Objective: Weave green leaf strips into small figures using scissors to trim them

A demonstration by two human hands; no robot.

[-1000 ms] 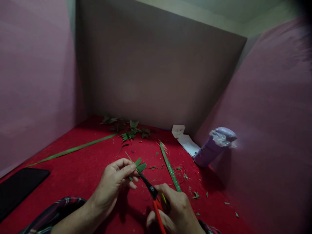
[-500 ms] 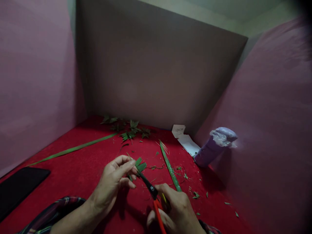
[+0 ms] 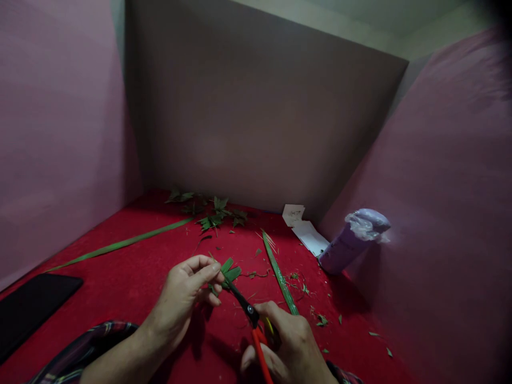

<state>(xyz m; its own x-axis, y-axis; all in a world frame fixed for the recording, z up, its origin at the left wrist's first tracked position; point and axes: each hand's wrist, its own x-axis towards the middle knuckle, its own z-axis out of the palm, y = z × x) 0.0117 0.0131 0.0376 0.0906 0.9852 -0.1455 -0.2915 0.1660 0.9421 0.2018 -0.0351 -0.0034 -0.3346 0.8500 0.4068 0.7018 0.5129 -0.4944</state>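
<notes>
My left hand [image 3: 182,296] is closed in a pinch, thumb against index finger, on a piece of green leaf [image 3: 229,269] that shows beyond the fingertips as short, wide, blunt-ended strips. A thin stalk sticks out above the index finger; the pinched part itself is hidden. My right hand [image 3: 290,338] grips scissors [image 3: 250,310] with black blades and red-orange handles, yellow inside the loops. The blades point up and left, their tips touching or very close to the leaf by my left fingertips. They look nearly closed.
A long green leaf blade [image 3: 280,277] lies right of centre, another [image 3: 120,244] to the left. Lobed leaves [image 3: 216,216] are heaped at the back. Further about are a black flat object [image 3: 38,304], white paper [image 3: 310,237], a leaning purple cylinder [image 3: 346,245] and scattered scraps on red cloth.
My left hand has shifted very slightly left, and its lower fingers have curled in a little. The scissors and my right hand stay almost where they were.
</notes>
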